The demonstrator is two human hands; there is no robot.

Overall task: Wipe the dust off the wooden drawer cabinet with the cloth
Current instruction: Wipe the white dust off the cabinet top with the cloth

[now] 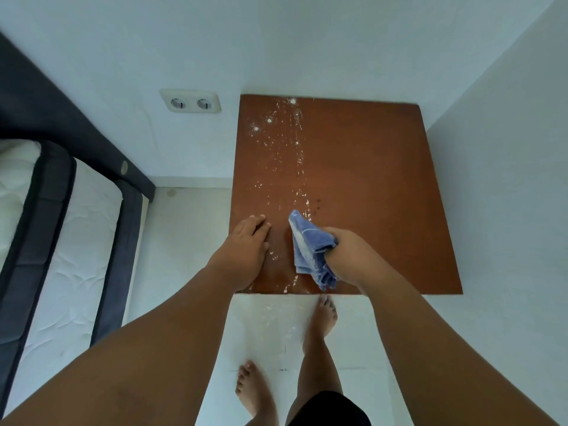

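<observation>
Cabinet (362, 179) top shows white dust (295, 142). Right hand (347, 255) grips the blue cloth (309, 245), perhaps touching the wood; left hand (246, 249) lies flat, fingers straight.

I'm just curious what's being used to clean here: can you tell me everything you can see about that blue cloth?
The cloth is blue, soft and towel-like, with faint paler lines and some whitish smears. It is bunched into loose folds, not spread flat. The right hand grips its middle; one corner points away from the person, the other end hangs toward the cabinet front edge. It sits over the brown top, beside a trail of white dust; whether it presses on the wood is unclear.
</observation>
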